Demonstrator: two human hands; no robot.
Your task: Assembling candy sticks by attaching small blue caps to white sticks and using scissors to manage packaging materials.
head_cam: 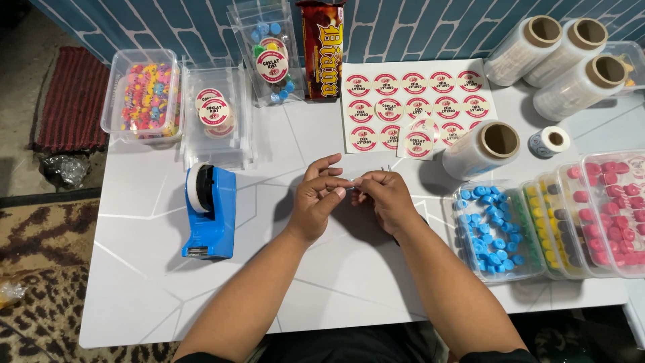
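Both forearms reach up from the bottom edge over the white table (pixel 336 289), and the two hands meet near its middle. The left hand (pixel 317 202) and the right hand (pixel 386 198) pinch, between their fingertips, a small clear piece (pixel 355 181) that is too small to tell apart; both hands are closed on it just above the tabletop. To the left of the hands stands a blue tape dispenser (pixel 209 212). To the right, near the table's edge, lie clear boxes of blue candies (pixel 494 232), then of mixed colours, then of red candies (pixel 615 208). Farther on lies a sheet of round stickers (pixel 413 104), with a roll of clear film (pixel 480 149) beside it. At the far side sit three more film rolls (pixel 554 57), a box of colourful candies (pixel 144 97), and clear packets with round labels (pixel 215 114).
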